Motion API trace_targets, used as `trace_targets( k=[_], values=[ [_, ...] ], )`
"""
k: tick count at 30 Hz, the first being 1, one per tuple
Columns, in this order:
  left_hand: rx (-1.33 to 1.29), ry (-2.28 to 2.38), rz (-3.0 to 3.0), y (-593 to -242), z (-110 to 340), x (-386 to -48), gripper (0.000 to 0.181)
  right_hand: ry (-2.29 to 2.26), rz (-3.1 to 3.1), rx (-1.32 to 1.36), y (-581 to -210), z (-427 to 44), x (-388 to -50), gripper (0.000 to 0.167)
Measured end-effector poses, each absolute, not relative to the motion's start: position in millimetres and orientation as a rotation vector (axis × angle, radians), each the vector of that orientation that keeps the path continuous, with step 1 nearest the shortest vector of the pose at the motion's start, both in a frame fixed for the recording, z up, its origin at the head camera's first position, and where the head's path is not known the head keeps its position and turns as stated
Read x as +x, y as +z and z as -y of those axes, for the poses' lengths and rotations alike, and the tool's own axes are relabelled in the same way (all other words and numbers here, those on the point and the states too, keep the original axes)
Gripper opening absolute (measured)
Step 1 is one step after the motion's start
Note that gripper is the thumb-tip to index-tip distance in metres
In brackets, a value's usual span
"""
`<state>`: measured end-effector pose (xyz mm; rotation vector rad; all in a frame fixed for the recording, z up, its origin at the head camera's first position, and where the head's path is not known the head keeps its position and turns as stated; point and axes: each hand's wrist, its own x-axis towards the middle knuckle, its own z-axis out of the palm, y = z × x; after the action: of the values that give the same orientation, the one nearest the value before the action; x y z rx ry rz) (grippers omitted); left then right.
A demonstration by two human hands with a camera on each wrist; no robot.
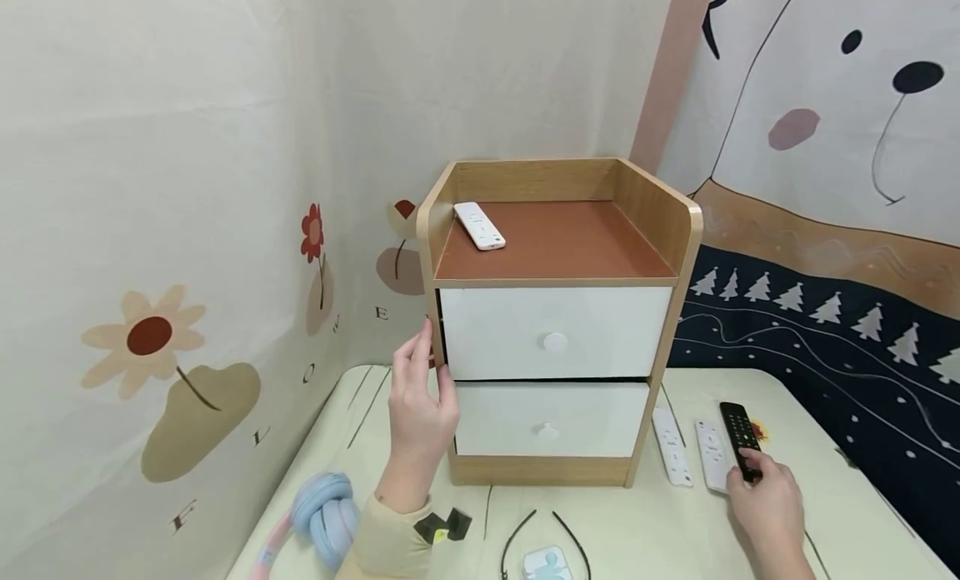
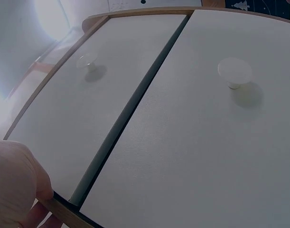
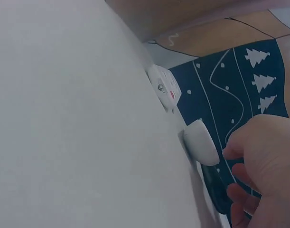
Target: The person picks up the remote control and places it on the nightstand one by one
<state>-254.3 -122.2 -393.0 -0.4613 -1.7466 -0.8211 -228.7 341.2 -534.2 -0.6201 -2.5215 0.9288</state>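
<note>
A wooden cabinet has two white drawers, the upper and the lower, each with a round knob. Against its left side rests my left hand, fingers extended upward and thumb near the front edge; the left wrist view shows that hand at the panel's edge, some fingers hidden behind. On the right, my right hand pinches the lower end of a black remote. Beside it lie two white remotes, one close by, another nearer the cabinet.
Another white remote lies on the cabinet's top shelf. In front are a thin dark open loop and a small white case. A blue knotted cushion sits at the left. Printed fabric hangs around the padded surface.
</note>
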Motion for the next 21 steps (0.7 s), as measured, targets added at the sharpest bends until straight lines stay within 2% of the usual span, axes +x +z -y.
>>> trace_targets(
  k=[13, 21],
  values=[
    [-0.459, -0.836, 1.769, -396.7, 123.4, -254.4, 0.074, 0.847, 2.578, -0.624, -545.6, -344.0, -225.1, 0.044],
    [-0.446, -0.842, 1.779, -393.9, 123.6, -254.2, 0.072, 0.844, 2.576, -0.645, -549.0, -353.2, -228.6, 0.055]
  ],
)
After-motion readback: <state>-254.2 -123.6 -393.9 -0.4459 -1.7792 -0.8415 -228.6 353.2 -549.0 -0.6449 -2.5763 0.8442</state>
